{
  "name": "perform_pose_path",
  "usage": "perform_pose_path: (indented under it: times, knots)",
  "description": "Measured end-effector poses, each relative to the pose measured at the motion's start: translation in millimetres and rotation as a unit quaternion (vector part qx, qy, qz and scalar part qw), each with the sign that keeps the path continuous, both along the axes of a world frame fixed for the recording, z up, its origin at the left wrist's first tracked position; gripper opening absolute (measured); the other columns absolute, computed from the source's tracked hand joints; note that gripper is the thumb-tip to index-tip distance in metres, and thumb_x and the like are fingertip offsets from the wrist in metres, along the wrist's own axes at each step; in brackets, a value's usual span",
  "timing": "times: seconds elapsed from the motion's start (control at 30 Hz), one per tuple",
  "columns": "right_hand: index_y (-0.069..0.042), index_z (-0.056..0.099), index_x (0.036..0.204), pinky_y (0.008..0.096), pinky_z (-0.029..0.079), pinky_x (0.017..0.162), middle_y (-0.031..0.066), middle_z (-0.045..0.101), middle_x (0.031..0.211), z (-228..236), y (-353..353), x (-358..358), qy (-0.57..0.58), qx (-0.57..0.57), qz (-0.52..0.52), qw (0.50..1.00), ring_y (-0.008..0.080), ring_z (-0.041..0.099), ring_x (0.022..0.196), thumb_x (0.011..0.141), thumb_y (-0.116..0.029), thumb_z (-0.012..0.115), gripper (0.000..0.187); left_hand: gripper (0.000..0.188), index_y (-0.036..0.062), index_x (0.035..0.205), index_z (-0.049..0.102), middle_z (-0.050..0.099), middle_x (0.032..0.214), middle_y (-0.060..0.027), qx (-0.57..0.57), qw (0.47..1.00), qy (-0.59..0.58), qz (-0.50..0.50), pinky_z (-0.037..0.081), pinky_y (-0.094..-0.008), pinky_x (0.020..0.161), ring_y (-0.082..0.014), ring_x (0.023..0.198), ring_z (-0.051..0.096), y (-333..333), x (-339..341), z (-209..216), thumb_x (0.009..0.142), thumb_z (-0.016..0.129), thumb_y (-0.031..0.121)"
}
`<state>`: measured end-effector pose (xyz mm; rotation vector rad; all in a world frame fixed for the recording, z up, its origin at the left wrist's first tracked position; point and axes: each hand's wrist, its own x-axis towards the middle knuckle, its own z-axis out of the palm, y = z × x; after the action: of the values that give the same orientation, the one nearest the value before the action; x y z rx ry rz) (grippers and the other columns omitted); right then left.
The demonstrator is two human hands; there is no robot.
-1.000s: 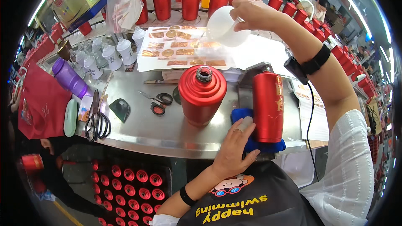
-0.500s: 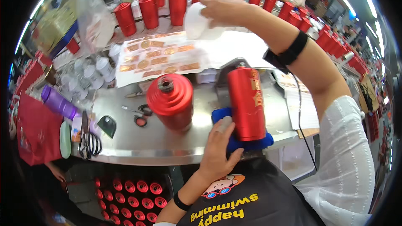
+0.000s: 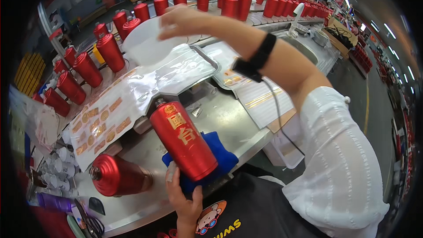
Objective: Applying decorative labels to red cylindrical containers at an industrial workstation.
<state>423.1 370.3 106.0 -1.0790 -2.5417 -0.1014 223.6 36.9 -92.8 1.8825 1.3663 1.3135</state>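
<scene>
Presently: red bottle (image 3: 185, 141), one, lying on a blue cloth (image 3: 224, 153), neck to the far left at a grey rest (image 3: 166, 96), base close to the near edge of the bench (image 3: 229, 117). Left hand (image 3: 185, 198): fingers and thumb spread beside the base; contact cannot be told. Right hand (image 3: 180, 23), blurred: fingers closed on a translucent piece (image 3: 147, 46), raised over the far side. Second bottle (image 3: 116, 176): standing, left, bare steel between. Room: bare steel right of the lying bottle, as far as the papers (image 3: 264, 99). Writing: large gold characters and round emblem on the lying bottle; copper-gold motifs on the sticker sheet (image 3: 103, 117), too small to read; yellow lettering on the black apron (image 3: 264, 207), partly cut off.
</scene>
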Motion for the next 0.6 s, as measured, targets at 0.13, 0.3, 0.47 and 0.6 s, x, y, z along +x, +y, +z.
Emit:
perform_pose_path:
  times: [0.13, 0.3, 0.47, 0.6]
  knots:
    - [-0.009, 0.071, 0.093, 0.0418, 0.046, 0.084, 0.0146, 0.062, 0.094, -9, 16, 141, 0.039, 0.072, -0.132, 0.988, 0.0323, 0.059, 0.096, 0.075, -0.050, 0.070, 0.044, 0.066, -0.0062, 0.135, 0.039, 0.045, 0.134, -0.0233, -0.044, 0.999, -0.002, 0.003, 0.029, -0.0431, 0.108, -0.0363, 0.127, 0.042, -6, -5, -13, 0.073, 0.059, 0.006]
    - [-0.011, 0.068, 0.093, 0.0482, 0.044, 0.092, 0.0131, 0.057, 0.109, -60, 29, 289, -0.044, 0.140, -0.326, 0.934, 0.0338, 0.051, 0.109, 0.078, -0.047, 0.067, 0.039, 0.069, -0.0085, 0.138, 0.034, 0.041, 0.136, -0.0192, -0.092, 0.992, -0.087, 0.024, 0.029, -0.0377, 0.108, -0.0282, 0.128, 0.041, -12, -2, -14, 0.072, 0.052, 0.000]
    - [-0.011, 0.068, 0.094, 0.0487, 0.044, 0.092, 0.0133, 0.059, 0.107, -102, 27, 363, -0.014, 0.097, -0.528, 0.843, 0.0363, 0.052, 0.110, 0.079, -0.044, 0.066, 0.037, 0.066, -0.0062, 0.140, 0.033, 0.037, 0.142, -0.0195, -0.051, 0.998, -0.035, 0.002, 0.034, -0.0409, 0.104, -0.0304, 0.127, 0.042, -8, 3, -6, 0.087, 0.064, 0.019]
    - [-0.012, 0.068, 0.104, 0.0489, 0.044, 0.094, 0.0144, 0.060, 0.116, -134, 57, 389, -0.014, 0.077, -0.612, 0.787, 0.0356, 0.051, 0.115, 0.079, -0.048, 0.064, 0.044, 0.066, -0.0060, 0.137, 0.035, 0.037, 0.142, -0.0196, -0.070, 0.989, -0.126, 0.037, 0.036, -0.0395, 0.103, -0.0307, 0.127, 0.042, -13, 10, -10, 0.087, 0.068, 0.021]
